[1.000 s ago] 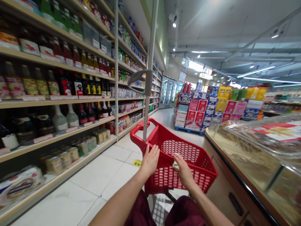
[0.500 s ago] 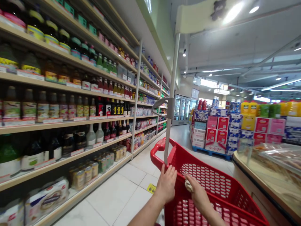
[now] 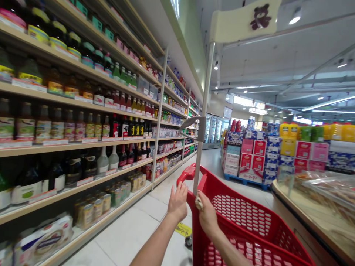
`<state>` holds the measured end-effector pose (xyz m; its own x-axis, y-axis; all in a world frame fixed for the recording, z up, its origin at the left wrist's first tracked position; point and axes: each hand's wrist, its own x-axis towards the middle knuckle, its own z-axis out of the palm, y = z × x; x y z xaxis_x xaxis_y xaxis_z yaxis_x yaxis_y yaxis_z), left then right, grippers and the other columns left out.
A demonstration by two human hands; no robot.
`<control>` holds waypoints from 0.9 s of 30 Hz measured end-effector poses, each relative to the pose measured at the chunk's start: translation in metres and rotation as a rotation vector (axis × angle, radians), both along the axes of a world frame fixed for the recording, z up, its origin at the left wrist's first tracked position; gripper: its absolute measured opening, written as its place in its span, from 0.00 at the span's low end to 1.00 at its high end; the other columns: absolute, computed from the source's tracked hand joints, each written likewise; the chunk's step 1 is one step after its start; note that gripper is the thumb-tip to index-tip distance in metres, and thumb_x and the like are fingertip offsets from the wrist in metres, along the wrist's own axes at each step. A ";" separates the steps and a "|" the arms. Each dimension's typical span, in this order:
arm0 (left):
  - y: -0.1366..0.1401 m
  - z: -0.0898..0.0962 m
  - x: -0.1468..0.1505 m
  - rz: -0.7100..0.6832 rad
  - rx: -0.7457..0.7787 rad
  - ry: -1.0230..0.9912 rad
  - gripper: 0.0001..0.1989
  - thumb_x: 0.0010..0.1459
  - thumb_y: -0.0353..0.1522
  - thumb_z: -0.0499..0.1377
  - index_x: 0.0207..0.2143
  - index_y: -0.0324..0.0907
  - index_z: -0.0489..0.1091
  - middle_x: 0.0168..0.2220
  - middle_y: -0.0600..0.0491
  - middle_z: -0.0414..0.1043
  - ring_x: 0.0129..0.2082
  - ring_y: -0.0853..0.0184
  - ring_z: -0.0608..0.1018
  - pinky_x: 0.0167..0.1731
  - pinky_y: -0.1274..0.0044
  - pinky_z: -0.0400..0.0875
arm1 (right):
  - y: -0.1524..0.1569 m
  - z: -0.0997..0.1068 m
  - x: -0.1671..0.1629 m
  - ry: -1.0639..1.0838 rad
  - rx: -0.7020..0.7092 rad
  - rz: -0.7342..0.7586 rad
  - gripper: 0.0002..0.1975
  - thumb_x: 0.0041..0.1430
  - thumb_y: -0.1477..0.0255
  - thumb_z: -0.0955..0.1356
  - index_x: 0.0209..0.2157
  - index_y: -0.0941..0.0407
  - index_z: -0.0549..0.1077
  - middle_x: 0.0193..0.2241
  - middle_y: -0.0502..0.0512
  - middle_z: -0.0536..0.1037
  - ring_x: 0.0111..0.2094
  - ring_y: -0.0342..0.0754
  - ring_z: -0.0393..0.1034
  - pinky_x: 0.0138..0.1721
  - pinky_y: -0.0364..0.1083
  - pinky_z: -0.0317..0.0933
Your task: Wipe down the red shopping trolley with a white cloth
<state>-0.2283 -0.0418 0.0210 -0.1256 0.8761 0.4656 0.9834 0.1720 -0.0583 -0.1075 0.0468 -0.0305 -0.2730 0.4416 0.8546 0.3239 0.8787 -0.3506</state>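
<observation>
A red plastic shopping cart (image 3: 241,210) with a perforated basket stands in front of me. My left hand (image 3: 178,203) lies on the cart's red rim near its curved handle (image 3: 186,173), fingers stretched out and holding nothing. In my right hand (image 3: 206,214) is a crumpled beige cloth (image 3: 199,203), pressed against the rim by the foot of the pole. That metal pole (image 3: 207,88) rises from the cart, carrying a grey clip (image 3: 201,128) and a cream sign (image 3: 235,26) with a brown bear at its top.
Shelves (image 3: 133,140) of bottles and cans line the left side. Stacked drink boxes (image 3: 253,155) stand on a blue pallet (image 3: 246,181) ahead. A counter (image 3: 313,225) with wrapped goods closes in on the right. A yellow floor sticker (image 3: 183,229) and a cart wheel (image 3: 188,241) show below.
Both hands have moved left along the cart's rim, the right one with the cloth reaching the pole's foot. The left hand is now nearer the curved handle. The view has shifted slightly.
</observation>
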 end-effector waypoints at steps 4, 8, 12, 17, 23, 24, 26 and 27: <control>0.002 -0.003 -0.001 0.017 0.004 0.015 0.34 0.44 0.29 0.48 0.57 0.35 0.46 0.60 0.47 0.40 0.59 0.60 0.44 0.55 0.60 0.42 | 0.005 -0.003 0.015 -0.141 0.079 -0.016 0.30 0.42 0.86 0.56 0.49 0.56 0.63 0.48 0.57 0.67 0.48 0.48 0.62 0.47 0.49 0.60; 0.004 -0.004 0.002 0.026 0.003 0.003 0.36 0.42 0.28 0.48 0.57 0.35 0.45 0.60 0.48 0.38 0.59 0.61 0.42 0.55 0.59 0.39 | 0.022 -0.021 0.099 -0.297 0.000 -0.167 0.30 0.38 0.88 0.55 0.44 0.58 0.69 0.43 0.58 0.72 0.44 0.49 0.66 0.44 0.50 0.62; 0.002 -0.005 0.010 0.020 0.015 0.016 0.36 0.42 0.28 0.49 0.57 0.36 0.45 0.60 0.48 0.38 0.59 0.61 0.41 0.55 0.59 0.37 | 0.012 -0.006 0.087 -0.309 -0.057 -0.175 0.27 0.42 0.87 0.56 0.44 0.59 0.68 0.42 0.58 0.73 0.43 0.48 0.67 0.44 0.47 0.61; 0.000 -0.007 0.015 -0.015 0.031 0.067 0.37 0.40 0.25 0.49 0.56 0.37 0.47 0.60 0.48 0.38 0.59 0.61 0.42 0.55 0.60 0.38 | -0.004 0.011 0.027 -0.277 -0.066 -0.129 0.26 0.47 0.84 0.58 0.50 0.58 0.61 0.49 0.55 0.67 0.49 0.44 0.60 0.49 0.44 0.56; 0.003 -0.009 0.010 -0.055 0.073 0.078 0.36 0.40 0.23 0.47 0.56 0.38 0.48 0.60 0.49 0.40 0.59 0.62 0.44 0.55 0.59 0.37 | 0.021 -0.020 0.137 -0.364 -0.137 -0.272 0.25 0.42 0.87 0.57 0.44 0.62 0.68 0.43 0.63 0.71 0.45 0.51 0.65 0.46 0.51 0.58; 0.004 -0.010 0.013 -0.048 0.088 0.064 0.35 0.41 0.24 0.47 0.56 0.37 0.49 0.60 0.49 0.41 0.59 0.62 0.45 0.55 0.59 0.38 | 0.023 -0.022 0.149 -0.361 -0.143 -0.290 0.24 0.43 0.87 0.57 0.43 0.63 0.69 0.41 0.65 0.72 0.43 0.52 0.66 0.45 0.52 0.58; 0.005 -0.014 0.023 -0.031 0.143 0.048 0.33 0.42 0.24 0.47 0.55 0.36 0.49 0.59 0.47 0.42 0.59 0.61 0.46 0.55 0.59 0.38 | 0.023 -0.021 0.148 -0.358 -0.141 -0.292 0.23 0.44 0.87 0.57 0.43 0.63 0.69 0.40 0.64 0.73 0.42 0.51 0.67 0.44 0.52 0.59; 0.005 -0.015 0.031 -0.033 0.182 0.055 0.32 0.44 0.24 0.47 0.55 0.35 0.50 0.59 0.46 0.43 0.59 0.61 0.46 0.55 0.59 0.38 | 0.021 -0.019 0.137 -0.358 -0.133 -0.275 0.24 0.44 0.86 0.57 0.44 0.62 0.68 0.42 0.62 0.72 0.43 0.50 0.66 0.45 0.50 0.59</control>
